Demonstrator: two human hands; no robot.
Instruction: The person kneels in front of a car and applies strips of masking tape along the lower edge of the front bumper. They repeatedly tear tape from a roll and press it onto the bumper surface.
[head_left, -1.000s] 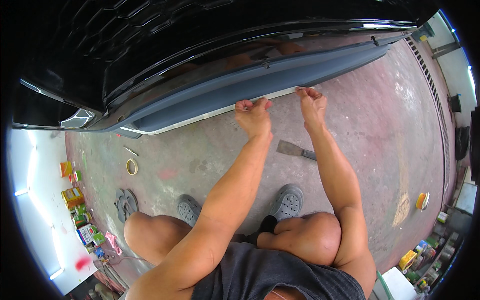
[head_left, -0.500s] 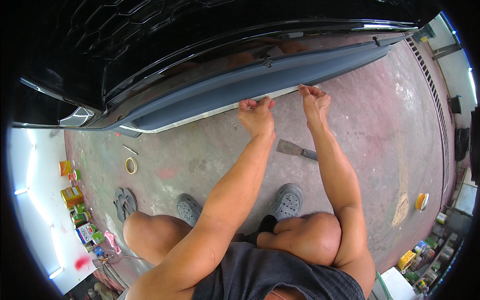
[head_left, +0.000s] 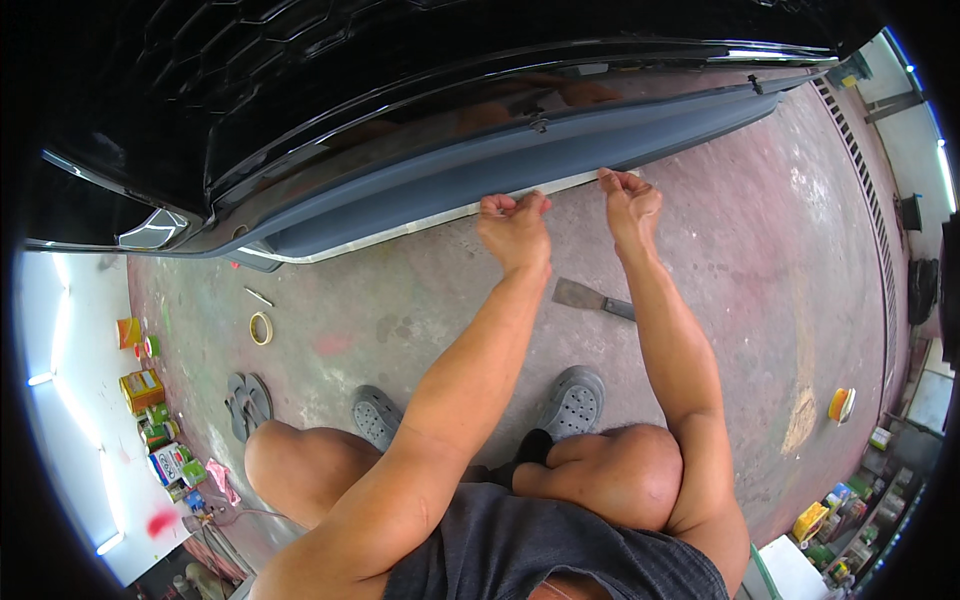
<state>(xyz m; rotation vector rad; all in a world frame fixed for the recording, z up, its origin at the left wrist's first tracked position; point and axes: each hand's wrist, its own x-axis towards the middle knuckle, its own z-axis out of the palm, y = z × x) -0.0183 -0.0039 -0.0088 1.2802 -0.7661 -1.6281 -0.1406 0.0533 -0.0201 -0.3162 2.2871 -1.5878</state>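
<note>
A pale strip of masking tape runs along the lower edge of the dark grey bumper lip on a black car. My left hand is closed at that edge, thumb and fingers pinched on the tape. Farther right, my right hand also pinches, with its fingertips where the visible pale strip stops. Between the two hands the strip lies straight along the lip. My fingers hide the exact points of contact.
A putty knife lies on the concrete floor between my forearms. To the left are a tape roll, a thin pen-like stick and flip-flops. Cans line the left wall; a drain grate runs along the right.
Both hands hold nearly the same place and grip. The view has shifted very slightly; nothing else has visibly moved.
</note>
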